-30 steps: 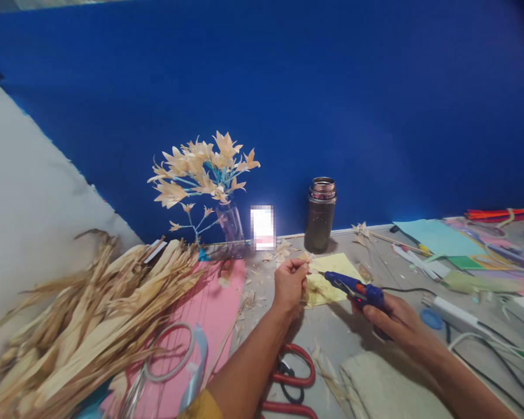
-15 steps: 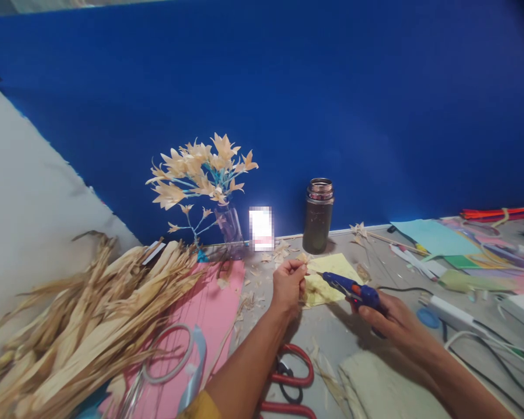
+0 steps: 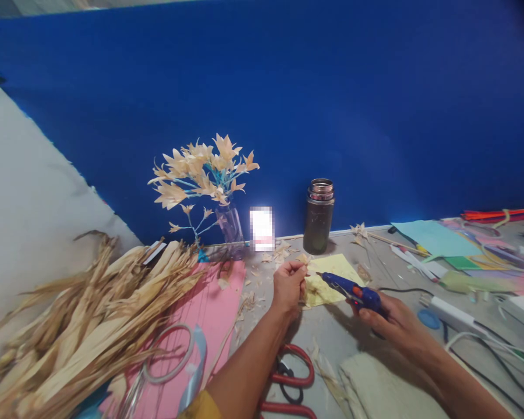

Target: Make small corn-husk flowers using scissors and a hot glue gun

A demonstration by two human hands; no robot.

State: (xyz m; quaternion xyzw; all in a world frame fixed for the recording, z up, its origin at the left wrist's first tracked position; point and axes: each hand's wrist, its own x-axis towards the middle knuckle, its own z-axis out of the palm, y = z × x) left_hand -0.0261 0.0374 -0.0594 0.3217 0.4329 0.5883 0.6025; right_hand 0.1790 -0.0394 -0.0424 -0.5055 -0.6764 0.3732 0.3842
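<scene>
Our right hand (image 3: pixel 395 319) grips a glue gun (image 3: pixel 351 289), nozzle (image 3: pixel 320 274) near the pale piece (image 3: pixel 304 258) our left hand (image 3: pixel 289 286) pinches beside yellow paper (image 3: pixel 334 271); gluing seems underway, calling next for steady aim.

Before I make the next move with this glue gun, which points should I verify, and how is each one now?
1. Glue gun held in the right hand: ok.
2. Nozzle apart from the left hand: ok, though the gap looks narrow.
3. Small pale piece firm in the left fingertips: cannot tell, fingers partly hide it.
4. Yellow paper lying beneath the nozzle area: ok.
5. Red-handled scissors away from the left forearm: not ok, they lie right beside it.
6. Glue hot enough: cannot tell.
</scene>
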